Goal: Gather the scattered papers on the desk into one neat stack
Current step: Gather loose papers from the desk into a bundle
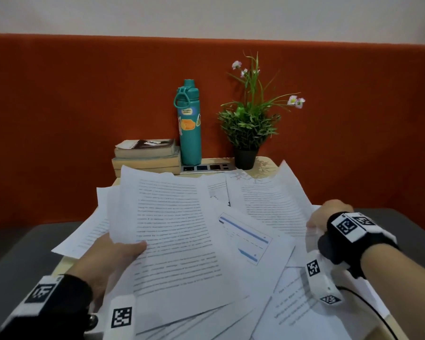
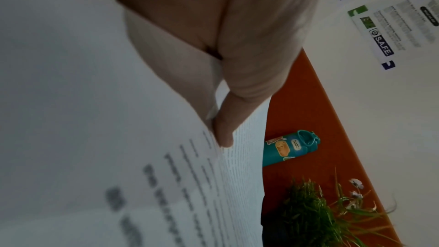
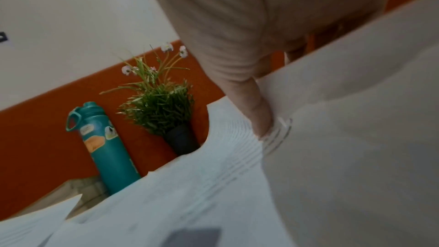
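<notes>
Many white printed papers [image 1: 268, 271] lie strewn and overlapping across the small desk. My left hand [image 1: 113, 256] pinches a bundle of text sheets [image 1: 172, 231] at its left edge, thumb on top, raised and tilted above the pile; the left wrist view shows the thumb [image 2: 223, 134] pressed on the sheets [image 2: 95, 119]. My right hand [image 1: 329, 217] grips the right edge of a text page [image 1: 272, 204] at the desk's right side, and in the right wrist view its thumb [image 3: 261, 119] pinches that page [image 3: 213, 176]. A sheet with blue bars [image 1: 245, 236] lies in the middle.
At the back of the desk stand a teal water bottle [image 1: 189, 123], a potted plant [image 1: 250, 126], two stacked books [image 1: 146, 155] and a strip of dark squares [image 1: 207, 167]. An orange padded panel [image 1: 59, 119] rises behind. Grey seat surfaces flank the desk.
</notes>
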